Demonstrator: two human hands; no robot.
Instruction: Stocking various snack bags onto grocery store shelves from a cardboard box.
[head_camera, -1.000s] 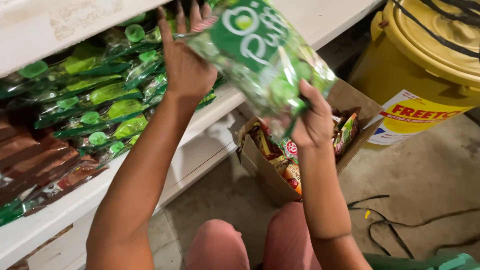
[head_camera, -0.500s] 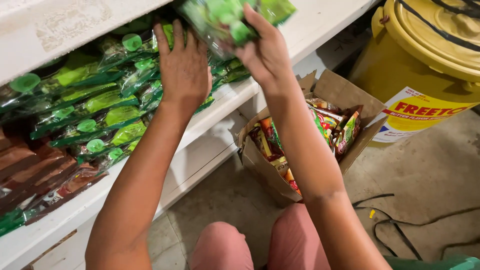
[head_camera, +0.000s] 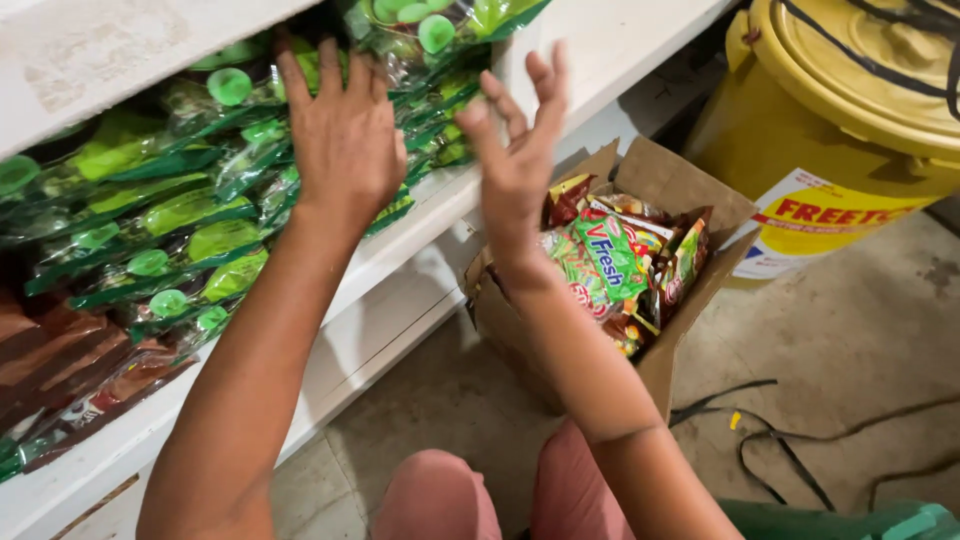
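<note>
The white shelf (head_camera: 400, 235) runs from 8 o'clock up to 1 o'clock, its front edge slanting across the view. At 2 o'clock stands a yellow drum (head_camera: 800, 130) with a lid and a black cord over it. Bare grey floor (head_camera: 860, 330) opens at 4 o'clock, crossed by loose black cables (head_camera: 780, 450). An open cardboard box (head_camera: 690, 340) of mixed snack packets sits at centre, just beside the shelf's lower board. The green packets (head_camera: 170, 215) fill the shelf from 9 to 12 o'clock, stacked on edge, with brown packets (head_camera: 50, 350) at 8 o'clock. The left hand (head_camera: 345, 150) lies flat, fingers spread, pressed on the green stack at 11 o'clock. The right hand (head_camera: 520, 160) hangs open, fingers splayed, holding nothing, near the shelf edge at 12 o'clock above the box. Pink-clad knees (head_camera: 470, 495) show at 6 o'clock.
</note>
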